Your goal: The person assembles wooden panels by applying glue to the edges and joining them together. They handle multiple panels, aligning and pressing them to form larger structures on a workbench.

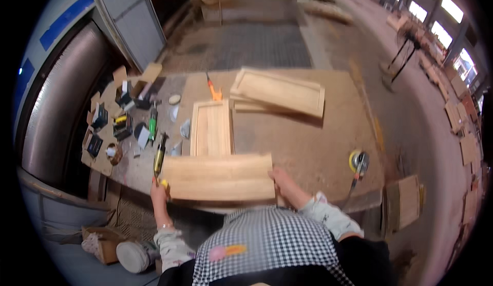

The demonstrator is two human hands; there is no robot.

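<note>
The left hand closes its grip on the near left corner of a flat wooden panel, just below a yellow-bodied power tool lying on the surface. Further left of that grip, open cardboard boxes hold small dark parts, and a green tool lies among them.

The panel is pale, smooth, rectangular board with a faint grain. It spans from one grip to the other, at the near edge of the surface, seemingly lifted slightly. Just beyond it lies a framed wooden door panel with a recessed centre; a second, larger frame rests tilted further off.

The right hand clamps the panel's near right corner, fingers wrapped under the edge. Right of this grip sits a round sander with a yellow rim, its cord trailing off.

Judging by the dusty surface and bare wood, the panel looks unfinished; sanding or assembly appears still outstanding.
</note>
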